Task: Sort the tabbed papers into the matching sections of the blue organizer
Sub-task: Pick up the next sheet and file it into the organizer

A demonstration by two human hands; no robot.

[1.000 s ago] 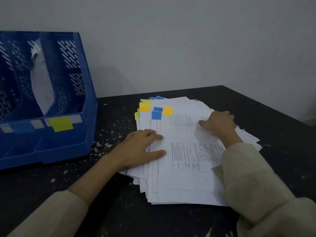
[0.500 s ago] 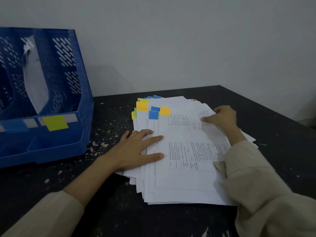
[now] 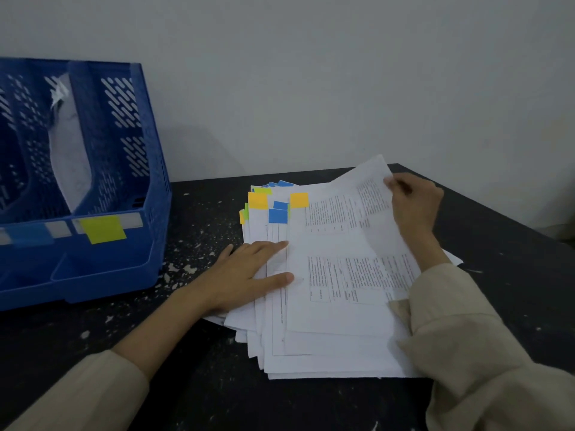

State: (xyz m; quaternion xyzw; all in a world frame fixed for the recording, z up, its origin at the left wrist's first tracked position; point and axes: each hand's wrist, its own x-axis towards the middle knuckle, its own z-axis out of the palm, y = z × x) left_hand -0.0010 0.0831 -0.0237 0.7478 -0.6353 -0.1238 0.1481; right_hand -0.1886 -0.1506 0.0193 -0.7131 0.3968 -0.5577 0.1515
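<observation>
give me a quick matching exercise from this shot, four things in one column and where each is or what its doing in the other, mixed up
Things:
1. left hand
2. right hand
3. yellow label
4. crumpled sheet

States:
a. stuck on the blue organizer's front rail
b. pinching the lifted corner of the top paper
c. standing inside an organizer section
d. pressing flat on the paper stack

Pairs: 1-d, 2-b, 3-a, 4-c

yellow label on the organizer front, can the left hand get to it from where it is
Probably yes: the left hand lies flat on the paper stack, holding nothing, and only bare table separates it from the yellow label.
</observation>
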